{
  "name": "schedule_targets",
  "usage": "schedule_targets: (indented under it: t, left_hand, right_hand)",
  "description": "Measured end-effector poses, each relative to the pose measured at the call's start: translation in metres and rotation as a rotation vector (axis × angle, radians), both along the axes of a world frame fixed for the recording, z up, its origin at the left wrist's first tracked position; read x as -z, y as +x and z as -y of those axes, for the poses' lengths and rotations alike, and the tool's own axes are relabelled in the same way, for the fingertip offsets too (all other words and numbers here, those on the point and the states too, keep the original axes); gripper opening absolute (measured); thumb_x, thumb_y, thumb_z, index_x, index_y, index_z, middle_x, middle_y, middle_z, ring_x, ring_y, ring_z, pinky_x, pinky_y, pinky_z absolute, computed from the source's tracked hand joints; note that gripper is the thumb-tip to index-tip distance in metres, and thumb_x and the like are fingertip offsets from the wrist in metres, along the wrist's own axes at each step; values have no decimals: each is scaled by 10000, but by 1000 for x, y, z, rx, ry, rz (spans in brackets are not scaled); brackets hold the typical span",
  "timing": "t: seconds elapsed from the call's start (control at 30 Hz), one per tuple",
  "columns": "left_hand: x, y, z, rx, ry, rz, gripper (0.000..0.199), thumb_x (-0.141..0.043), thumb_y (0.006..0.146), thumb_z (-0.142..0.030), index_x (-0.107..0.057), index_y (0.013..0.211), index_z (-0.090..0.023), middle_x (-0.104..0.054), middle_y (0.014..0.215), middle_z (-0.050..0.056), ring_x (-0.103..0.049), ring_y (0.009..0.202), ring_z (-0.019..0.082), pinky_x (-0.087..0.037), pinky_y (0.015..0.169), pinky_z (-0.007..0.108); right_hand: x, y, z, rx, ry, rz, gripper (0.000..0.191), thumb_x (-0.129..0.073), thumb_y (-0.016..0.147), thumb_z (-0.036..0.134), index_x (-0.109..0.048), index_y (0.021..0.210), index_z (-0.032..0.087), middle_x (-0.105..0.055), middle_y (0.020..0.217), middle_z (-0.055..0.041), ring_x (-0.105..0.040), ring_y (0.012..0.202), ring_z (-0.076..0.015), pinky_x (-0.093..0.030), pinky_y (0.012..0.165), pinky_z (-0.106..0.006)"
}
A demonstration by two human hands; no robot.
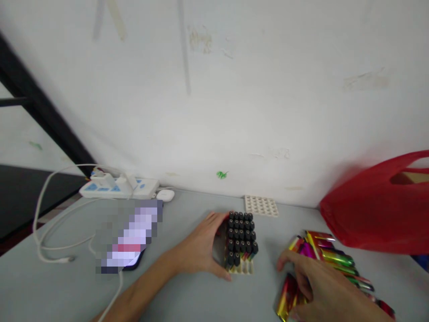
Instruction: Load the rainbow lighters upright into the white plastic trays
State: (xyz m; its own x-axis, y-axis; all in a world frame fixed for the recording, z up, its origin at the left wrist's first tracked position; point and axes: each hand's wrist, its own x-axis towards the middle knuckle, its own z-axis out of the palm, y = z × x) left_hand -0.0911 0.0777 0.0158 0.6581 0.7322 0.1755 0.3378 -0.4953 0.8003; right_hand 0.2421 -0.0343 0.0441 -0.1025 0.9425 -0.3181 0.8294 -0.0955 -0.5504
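Black-topped sticks [241, 234] stand close together in a cream rack [247, 267] on the table [187, 295], and I think its holes keep them from tipping over. From where I stand, the left hand [201, 248] bends round the rack's left side, thumb at the front and fingers at the back. It looks like it is gripping the rack, maybe so it won't slide. The right hand [325, 281] curls down over a pile of shiny tubes [337, 257], well apart from the rack. They lie flat, maybe to be easy to reach. Some are right under its fingers, but I can't tell if it has one.
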Motion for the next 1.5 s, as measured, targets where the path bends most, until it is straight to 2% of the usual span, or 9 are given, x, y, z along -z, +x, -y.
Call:
schedule_targets:
  t: [0.17, 0.33, 0.5, 0.63, 0.73, 0.97, 1.17, 1.33, 1.5]
  left_hand:
    - [0, -1, 0, -2, 0, -7, 1392, -1123, 522, -579, -453, 1687, -215, -592, 1590, 202, -551, 1450, 477, -428, 1280, 622]
    - [1, -1, 1, -11, -5, -9, 1434, -1119, 507, -601, -437, 1706, -208, -564, 1632, 205, -519, 1484, 504, -447, 1266, 609]
    - [0, 0, 1, 7, 23, 2, 1390, -1122, 537, -570, -446, 1694, -203, -588, 1597, 201, -545, 1454, 481, -440, 1268, 608]
    - [-1, 0, 1, 17, 25, 12, 1375, -1130, 538, -542, -447, 1692, -239, -576, 1615, 197, -531, 1469, 487, -405, 1286, 638]
    - [-2, 0, 0, 12, 11, 1, 1377, -1128, 535, -544, -448, 1690, -230, -573, 1614, 201, -529, 1471, 485, -402, 1291, 624]
    - [1, 1, -1, 4, 11, 8, 1390, -1124, 509, -559, -458, 1681, -221, -602, 1568, 191, -561, 1420, 481, -450, 1248, 606]
    - [0, 1, -1, 9, 12, 10, 1363, -1122, 518, -561, -478, 1669, -217, -602, 1581, 198, -545, 1446, 493, -409, 1282, 625]
    - [1, 0, 0, 13, 17, 8, 1380, -1119, 532, -568, -447, 1690, -234, -586, 1601, 193, -540, 1461, 491, -415, 1283, 627]
    - [2, 0, 0, 10, 38, 2, 1356, -1118, 545, -555, -448, 1683, -248, -588, 1600, 182, -547, 1457, 479, -423, 1277, 610]
  right_hand:
    - [4, -16, -9, -95, 104, -32, 335, -850, 606, 77, -826, 851, 305, -653, 572, 80, -579, 537, -163, -242, 533, -254]
    - [16, -33, -15, -142, 178, 46, 266, -889, 686, 108, -805, 872, 279, -661, 603, 61, -605, 575, -180, -264, 590, -273]
    - [-1, -40, -15, -104, 166, -29, 128, -845, 908, 294, -728, 910, 242, -696, 716, 14, -624, 649, -202, -338, 620, -290]
    - [-18, -38, -15, 30, 144, -400, 373, -764, 1026, 547, -636, 866, 236, -697, 713, -1, -635, 659, -182, -414, 592, -265]
    - [-20, -36, -17, 209, 118, -684, 487, -782, 989, 687, -588, 918, 247, -636, 579, 44, -476, 465, -113, -311, 454, -208]
    - [-33, -41, -12, 480, 18, -1146, 719, -884, 938, 592, -654, 1520, 239, -725, 812, -31, -591, 608, -154, -373, 430, -189]
    - [-33, -59, -9, 464, -192, -1386, 449, -803, 992, 608, -824, 1181, 200, -532, 815, 25, -374, 574, -82, -378, 479, -184]
    - [-14, -67, -9, 351, -198, -1318, 522, -809, 954, 712, -737, 1054, 204, -476, 650, 75, -277, 461, -67, -277, 406, -187]
    - [-21, -69, -7, 318, -205, -1285, 461, -689, 1061, 669, -676, 1000, 212, -476, 563, 86, -260, 445, -65, -254, 436, -187]
